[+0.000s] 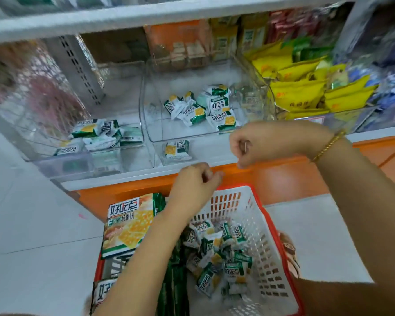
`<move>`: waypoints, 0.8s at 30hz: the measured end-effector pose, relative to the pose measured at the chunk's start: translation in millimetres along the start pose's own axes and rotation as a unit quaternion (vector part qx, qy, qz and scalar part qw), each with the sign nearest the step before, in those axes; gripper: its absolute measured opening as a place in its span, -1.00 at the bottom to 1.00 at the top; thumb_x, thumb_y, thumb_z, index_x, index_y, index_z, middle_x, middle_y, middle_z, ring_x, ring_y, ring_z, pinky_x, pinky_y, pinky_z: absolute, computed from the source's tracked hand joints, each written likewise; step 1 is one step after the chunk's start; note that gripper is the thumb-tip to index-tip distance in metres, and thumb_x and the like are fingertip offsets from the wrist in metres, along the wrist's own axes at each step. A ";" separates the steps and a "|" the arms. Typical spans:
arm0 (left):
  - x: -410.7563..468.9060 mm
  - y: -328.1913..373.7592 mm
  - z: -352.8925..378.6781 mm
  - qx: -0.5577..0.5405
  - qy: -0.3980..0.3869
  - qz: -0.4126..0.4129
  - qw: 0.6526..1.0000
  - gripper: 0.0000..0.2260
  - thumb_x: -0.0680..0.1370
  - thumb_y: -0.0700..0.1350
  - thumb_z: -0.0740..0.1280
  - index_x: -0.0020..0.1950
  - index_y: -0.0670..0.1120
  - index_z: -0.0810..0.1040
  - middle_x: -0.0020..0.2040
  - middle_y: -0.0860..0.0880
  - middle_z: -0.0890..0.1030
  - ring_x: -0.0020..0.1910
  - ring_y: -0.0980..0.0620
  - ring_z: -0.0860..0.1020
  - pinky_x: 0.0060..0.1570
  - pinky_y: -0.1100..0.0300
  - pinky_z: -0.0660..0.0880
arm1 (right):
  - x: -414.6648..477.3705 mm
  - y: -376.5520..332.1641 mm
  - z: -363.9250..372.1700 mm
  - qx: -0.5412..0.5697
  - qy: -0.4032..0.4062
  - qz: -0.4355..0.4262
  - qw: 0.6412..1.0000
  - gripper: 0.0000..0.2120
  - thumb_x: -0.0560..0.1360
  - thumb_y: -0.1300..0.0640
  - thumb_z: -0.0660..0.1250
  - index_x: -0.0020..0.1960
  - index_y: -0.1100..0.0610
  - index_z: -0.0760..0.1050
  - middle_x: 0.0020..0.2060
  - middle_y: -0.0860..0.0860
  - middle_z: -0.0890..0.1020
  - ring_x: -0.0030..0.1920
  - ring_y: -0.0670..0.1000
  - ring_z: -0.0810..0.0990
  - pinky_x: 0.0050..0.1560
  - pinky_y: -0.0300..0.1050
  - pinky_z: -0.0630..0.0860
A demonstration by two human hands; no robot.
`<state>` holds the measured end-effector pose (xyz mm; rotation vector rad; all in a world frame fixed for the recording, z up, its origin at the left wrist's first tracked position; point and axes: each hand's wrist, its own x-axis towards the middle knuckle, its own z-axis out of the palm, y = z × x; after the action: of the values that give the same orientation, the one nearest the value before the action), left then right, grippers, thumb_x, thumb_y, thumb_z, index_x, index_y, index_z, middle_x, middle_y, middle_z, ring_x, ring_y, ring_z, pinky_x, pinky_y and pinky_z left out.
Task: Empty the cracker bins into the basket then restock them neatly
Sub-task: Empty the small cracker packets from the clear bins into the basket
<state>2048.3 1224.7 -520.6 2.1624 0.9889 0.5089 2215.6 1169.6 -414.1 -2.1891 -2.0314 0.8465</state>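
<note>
Two clear plastic bins sit on the shelf. The left bin [43, 156] holds a few green-and-white cracker packets [94, 133]. The middle bin [151, 124] holds several packets [201, 108], with one packet [177, 149] lying at its front lip. Below, a white basket with a red rim [267, 224] holds a heap of small packets [217, 249] and large cracker bags [128, 226]. My left hand [196, 181] hovers over the basket's far edge, fingers curled, nothing visible in it. My right hand [255, 142] is a closed fist in front of the middle bin.
To the right, a bin of yellow snack packs [303, 87] and blue packs [388, 74]. Orange boxes [180, 44] stand at the shelf's back. An orange shelf base [283, 179] runs below the bins. A white tiled floor [32, 224] surrounds the basket.
</note>
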 end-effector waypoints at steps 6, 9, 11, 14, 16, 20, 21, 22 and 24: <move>32.7 49.0 -74.2 -0.056 0.113 0.074 0.989 -0.85 0.53 -0.03 0.37 -0.20 -0.05 0.52 -0.22 0.12 0.58 -0.20 0.26 0.53 -0.19 0.36 0.43 | -4.8 0.9 -52.8 0.047 0.209 0.005 0.977 -0.85 0.44 0.14 0.46 -0.09 0.04 0.49 -0.26 -0.13 0.52 -0.24 -0.16 0.49 -0.22 -0.24 0.41; 78.8 43.4 -91.9 -0.014 0.089 0.039 0.995 -0.91 0.53 -0.04 0.38 -0.03 -0.01 0.52 -0.11 0.10 0.55 -0.17 0.12 0.52 -0.29 0.35 0.41 | 25.9 9.4 -63.6 0.028 0.230 0.032 0.972 -0.74 0.45 0.07 0.46 0.07 0.05 0.48 -0.06 -0.06 0.53 -0.08 -0.06 0.48 -0.09 -0.17 0.41; 111.0 32.6 -94.2 0.028 0.035 -0.003 0.999 -0.82 0.52 -0.03 0.38 0.08 -0.03 0.52 0.00 0.04 0.53 -0.10 0.05 0.48 -0.27 0.29 0.37 | 51.8 15.4 -66.4 -0.003 0.201 0.062 0.978 -0.65 0.45 0.07 0.45 0.19 0.10 0.48 0.04 -0.01 0.53 0.03 0.00 0.49 0.04 -0.13 0.44; 149.4 21.3 -89.7 0.074 -0.016 -0.029 0.997 -0.70 0.51 -0.04 0.40 0.19 -0.12 0.51 0.16 -0.05 0.54 0.06 -0.04 0.51 0.03 0.14 0.45 | 91.3 21.6 -66.0 -0.050 0.129 0.114 0.984 -0.53 0.45 0.08 0.44 0.27 0.29 0.48 0.15 0.21 0.58 0.15 0.19 0.55 0.16 0.04 0.51; 167.3 19.2 -85.9 0.113 -0.046 -0.038 0.992 -0.64 0.52 -0.07 0.39 0.27 -0.16 0.48 0.24 -0.12 0.53 0.16 -0.09 0.51 0.12 0.12 0.43 | 113.1 23.1 -62.8 -0.106 0.088 0.125 0.983 -0.53 0.46 0.09 0.42 0.30 0.29 0.48 0.20 0.22 0.56 0.19 0.19 0.54 0.18 0.04 0.51; 195.8 15.7 -80.4 0.227 -0.111 -0.051 0.966 -0.51 0.55 -0.01 0.36 0.38 -0.23 0.39 0.37 -0.17 0.42 0.32 -0.14 0.41 0.24 0.09 0.38 | 152.0 35.2 -57.4 -0.157 0.065 0.125 0.977 -0.33 0.40 0.17 0.49 0.44 0.20 0.31 0.33 0.17 0.46 0.29 0.16 0.46 0.18 -0.08 0.49; 202.9 13.0 -79.7 0.255 -0.120 -0.053 0.958 -0.47 0.54 0.02 0.36 0.41 -0.22 0.36 0.39 -0.17 0.39 0.35 -0.14 0.38 0.27 0.09 0.36 | 159.9 39.7 -57.6 -0.162 0.058 0.127 0.977 -0.21 0.36 0.15 0.54 0.48 0.19 0.23 0.37 0.18 0.42 0.33 0.17 0.42 0.23 -0.06 0.46; 210.5 9.1 -79.0 0.277 -0.123 -0.057 0.951 -0.43 0.53 0.04 0.38 0.43 -0.21 0.33 0.40 -0.16 0.37 0.37 -0.14 0.34 0.29 0.09 0.34 | 166.4 44.1 -58.6 -0.169 0.044 0.129 0.976 -0.09 0.31 0.12 0.58 0.51 0.18 0.16 0.41 0.18 0.37 0.37 0.18 0.37 0.29 -0.02 0.43; 225.0 0.1 -77.7 0.296 -0.117 -0.076 0.945 -0.33 0.45 0.06 0.46 0.43 -0.20 0.29 0.37 -0.19 0.34 0.35 -0.17 0.34 0.30 0.05 0.35 | 176.7 51.2 -61.1 -0.187 0.011 0.139 0.972 0.09 0.26 0.05 0.62 0.55 0.17 0.01 0.47 0.19 0.27 0.44 0.21 0.29 0.36 0.05 0.36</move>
<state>2144.5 1431.9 -453.6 2.5539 1.2740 -0.1469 2286.4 1347.3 -445.4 -2.7166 -2.0413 0.4768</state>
